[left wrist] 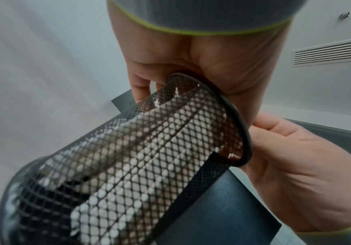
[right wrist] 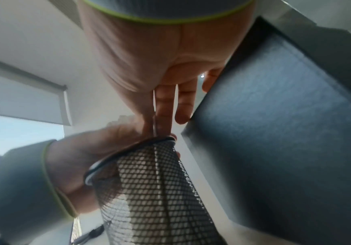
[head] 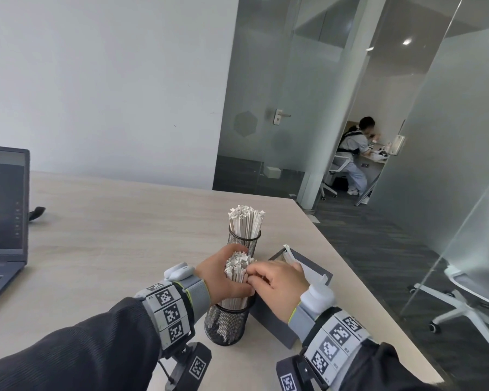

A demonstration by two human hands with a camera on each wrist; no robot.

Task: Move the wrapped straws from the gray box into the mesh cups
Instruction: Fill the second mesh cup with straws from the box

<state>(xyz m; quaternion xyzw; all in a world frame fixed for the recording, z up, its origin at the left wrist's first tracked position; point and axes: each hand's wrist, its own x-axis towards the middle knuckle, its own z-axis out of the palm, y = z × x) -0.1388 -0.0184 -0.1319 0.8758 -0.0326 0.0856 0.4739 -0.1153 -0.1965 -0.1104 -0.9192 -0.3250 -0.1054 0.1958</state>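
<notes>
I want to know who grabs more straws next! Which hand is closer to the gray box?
Right. The right hand is just beside the gray box, pinching straws at the near mesh cup. The left hand grips those straws from the cup's other side, away from the box.

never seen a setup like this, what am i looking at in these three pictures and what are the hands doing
No machine here: these are a person's two bare hands, filmed by one camera on the head and one on each wrist. The wide picture is the head view; the two close ones are taken from the wrists. On the table stand two black mesh cups, a near cup and a far cup, both holding paper-wrapped straws, with a gray box beside them and a laptop off to the left. The left hand grips the near cup's bundle; the right hand pinches at the same bundle.
</notes>
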